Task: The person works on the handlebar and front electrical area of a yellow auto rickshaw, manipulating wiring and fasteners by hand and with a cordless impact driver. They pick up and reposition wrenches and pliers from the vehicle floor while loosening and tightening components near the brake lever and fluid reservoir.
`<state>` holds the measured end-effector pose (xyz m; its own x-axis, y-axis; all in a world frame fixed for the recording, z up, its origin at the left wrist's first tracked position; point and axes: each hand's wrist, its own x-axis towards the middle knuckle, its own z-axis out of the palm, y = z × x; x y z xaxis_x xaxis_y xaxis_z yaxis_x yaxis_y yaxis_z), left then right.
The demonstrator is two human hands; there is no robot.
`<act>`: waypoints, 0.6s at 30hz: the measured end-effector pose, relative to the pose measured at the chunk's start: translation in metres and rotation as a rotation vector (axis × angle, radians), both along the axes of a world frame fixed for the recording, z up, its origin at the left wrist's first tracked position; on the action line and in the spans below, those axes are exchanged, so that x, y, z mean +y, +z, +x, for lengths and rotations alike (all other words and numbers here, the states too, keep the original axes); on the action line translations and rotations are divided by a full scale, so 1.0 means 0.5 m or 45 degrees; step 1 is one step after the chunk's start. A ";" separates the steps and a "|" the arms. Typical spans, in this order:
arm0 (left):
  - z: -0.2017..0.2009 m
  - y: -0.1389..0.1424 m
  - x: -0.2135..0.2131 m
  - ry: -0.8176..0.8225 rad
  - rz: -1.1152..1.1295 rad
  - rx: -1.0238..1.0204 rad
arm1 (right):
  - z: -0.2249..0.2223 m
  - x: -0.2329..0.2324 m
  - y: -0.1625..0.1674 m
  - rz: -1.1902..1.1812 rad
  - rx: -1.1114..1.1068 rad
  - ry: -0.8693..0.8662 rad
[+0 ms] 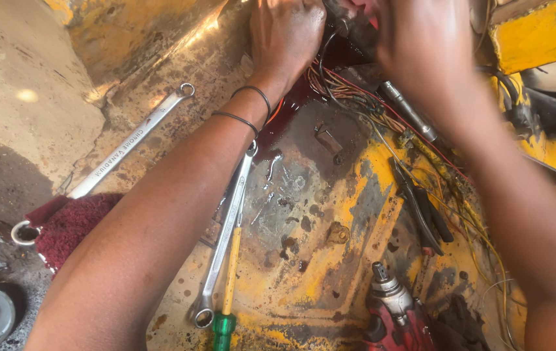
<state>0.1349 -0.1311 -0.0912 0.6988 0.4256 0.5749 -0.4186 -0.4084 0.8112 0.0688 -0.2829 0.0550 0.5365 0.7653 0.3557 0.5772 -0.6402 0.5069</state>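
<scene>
The worn yellow metal panel [330, 279] fills the middle and lower frame, its paint flaked to grey steel and rust, with a dark wet stain near its top. Work looks mid-way: tools lie spread out and the wiring is exposed, nothing closed up yet.

At the top centre both hands meet on a dark part [351, 26], from which a loose wire bundle [356, 97] of red, yellow and black strands trails down the right side. The left hand [284, 36] has its grip curled tight against that part. The right hand [421, 45] is blurred, so I cannot tell how far its grip is closed or what it holds.

A long chrome spanner [128, 143] lies slanted at upper left, one end on a dark red cloth [70, 224]. A slimmer ring spanner [226, 237] sits at lower centre, touching a yellow-shafted screwdriver [229, 286] with a green handle. Black-handled pliers [421, 208] rest right of centre, a red power tool [398, 312] with a metal nose at the bottom, and a steel socket extension [408, 110] at upper right
</scene>
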 end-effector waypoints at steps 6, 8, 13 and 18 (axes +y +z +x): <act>-0.009 0.002 0.002 -0.008 -0.037 -0.020 | -0.056 -0.079 -0.173 0.545 0.497 -0.437; -0.011 0.004 0.003 -0.011 -0.043 -0.030 | -0.055 -0.092 -0.179 0.397 0.305 -0.241; -0.005 0.000 0.000 0.029 -0.073 -0.138 | -0.078 -0.111 -0.089 0.438 0.817 -0.763; 0.001 -0.009 -0.001 -0.100 -0.018 -0.084 | -0.054 -0.067 0.012 0.339 0.549 -0.299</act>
